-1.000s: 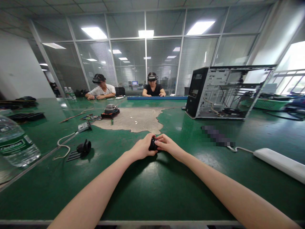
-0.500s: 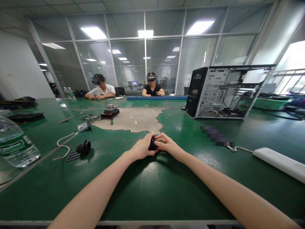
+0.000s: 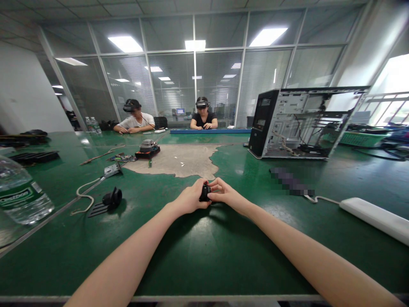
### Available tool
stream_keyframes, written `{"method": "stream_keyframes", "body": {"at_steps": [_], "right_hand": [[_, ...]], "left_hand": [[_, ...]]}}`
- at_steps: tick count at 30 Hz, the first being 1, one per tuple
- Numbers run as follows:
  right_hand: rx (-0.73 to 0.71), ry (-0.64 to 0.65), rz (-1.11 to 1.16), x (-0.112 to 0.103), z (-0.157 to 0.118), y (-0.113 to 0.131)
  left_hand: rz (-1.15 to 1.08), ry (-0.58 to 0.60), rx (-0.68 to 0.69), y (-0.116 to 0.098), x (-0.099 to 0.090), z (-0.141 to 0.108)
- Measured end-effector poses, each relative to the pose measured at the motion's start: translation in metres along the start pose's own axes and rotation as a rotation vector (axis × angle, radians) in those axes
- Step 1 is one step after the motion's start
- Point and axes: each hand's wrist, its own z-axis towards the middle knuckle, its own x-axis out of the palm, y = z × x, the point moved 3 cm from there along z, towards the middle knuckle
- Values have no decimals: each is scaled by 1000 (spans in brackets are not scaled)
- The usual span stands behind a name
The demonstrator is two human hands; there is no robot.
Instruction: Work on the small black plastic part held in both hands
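Note:
Between my two hands, just over the green tabletop, is a small black part, largely covered by my fingers; its exact kind does not show. My left hand wraps round it from the left, fingers above and thumb below. From the right, my right hand pinches its near side with thumb and fingertips. Left of my hands a black round part with a slotted bracket lies on the table. Beyond it a small metal part is joined to a pale cable.
An opened computer case stands at the back right. A white power strip lies right, a water bottle left. A disc-shaped metal device sits near the bare patch. Two people sit across the table.
My right fingers and thumb have shifted slightly on the black part, showing more of it. The person across in black has lowered a hand toward the table.

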Motion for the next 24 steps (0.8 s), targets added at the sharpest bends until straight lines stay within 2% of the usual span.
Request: {"method": "stream_keyframes", "body": {"at_steps": [11,17,24], "right_hand": [[70,-65,48,-1,6,-9],[-47,10,4,-2,3,0],[4,-25,19,0,3,-4]], "left_hand": [[11,4,-12,0,0,0],[-4,3,-10,0,1,0],[-16,-11,0,1,0,1]]}}
